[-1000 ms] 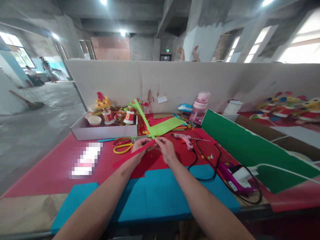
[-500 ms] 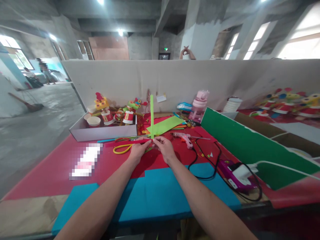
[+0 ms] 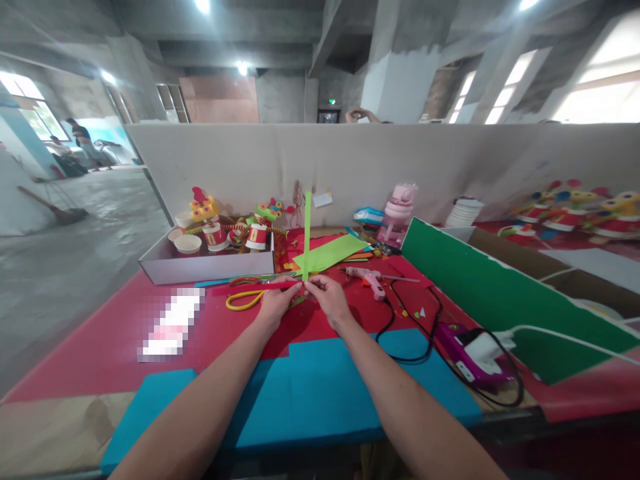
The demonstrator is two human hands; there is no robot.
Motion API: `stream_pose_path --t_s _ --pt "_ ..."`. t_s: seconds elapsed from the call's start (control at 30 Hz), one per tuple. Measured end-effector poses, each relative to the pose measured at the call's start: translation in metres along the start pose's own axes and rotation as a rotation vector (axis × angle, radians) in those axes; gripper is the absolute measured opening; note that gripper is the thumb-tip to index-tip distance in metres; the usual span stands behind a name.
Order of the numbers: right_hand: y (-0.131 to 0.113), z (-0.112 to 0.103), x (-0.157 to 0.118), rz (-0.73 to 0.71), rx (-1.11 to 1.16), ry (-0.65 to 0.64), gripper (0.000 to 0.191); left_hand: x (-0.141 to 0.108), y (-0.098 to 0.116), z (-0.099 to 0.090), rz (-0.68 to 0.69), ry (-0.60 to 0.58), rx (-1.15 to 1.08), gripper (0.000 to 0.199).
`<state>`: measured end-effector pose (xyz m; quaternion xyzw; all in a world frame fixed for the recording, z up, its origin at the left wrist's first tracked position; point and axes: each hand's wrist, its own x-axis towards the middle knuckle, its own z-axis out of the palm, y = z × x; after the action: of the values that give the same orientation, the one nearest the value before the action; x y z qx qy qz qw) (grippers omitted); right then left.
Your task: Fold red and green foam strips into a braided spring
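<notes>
Over the red table cover my two hands meet, fingertips pinched close together. A green paper strip (image 3: pixel 307 230) stands upright from the pinch, and a red paper strip (image 3: pixel 240 289) runs out to the left from it. My left hand (image 3: pixel 279 298) is closed on the red strip near the join. My right hand (image 3: pixel 326 298) pinches the lower end of the green strip. The exact overlap of the strips is hidden by my fingers. Yellow-handled scissors (image 3: pixel 245 300) lie beside my left hand. To the right of my hands rests a pink glue gun (image 3: pixel 369 279).
Green paper sheets (image 3: pixel 333 253) lie behind my hands. A white box (image 3: pixel 210 267) with paper cups and cup figures stands left. Right are a green-sided box (image 3: pixel 500 300), a purple power strip (image 3: pixel 473 360) with cables and a pink bottle (image 3: pixel 399 213). Blue sheets (image 3: pixel 345 387) cover the front edge.
My hands stay pinched at nearly the same spot, and the green strip leans very slightly more to the right. Behind the partition, another person's hands have lowered and shifted left.
</notes>
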<state>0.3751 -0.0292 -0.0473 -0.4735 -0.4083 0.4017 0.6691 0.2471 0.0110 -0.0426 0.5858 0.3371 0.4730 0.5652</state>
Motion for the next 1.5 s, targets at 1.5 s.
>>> stream_pose_path --t_s 1.5 --pt "-0.0020 0.0042 -0.0025 0.075 0.126 0.005 0.029 0.0070 -0.0084 -0.0033 0.048 -0.081 -0.032 0.030"
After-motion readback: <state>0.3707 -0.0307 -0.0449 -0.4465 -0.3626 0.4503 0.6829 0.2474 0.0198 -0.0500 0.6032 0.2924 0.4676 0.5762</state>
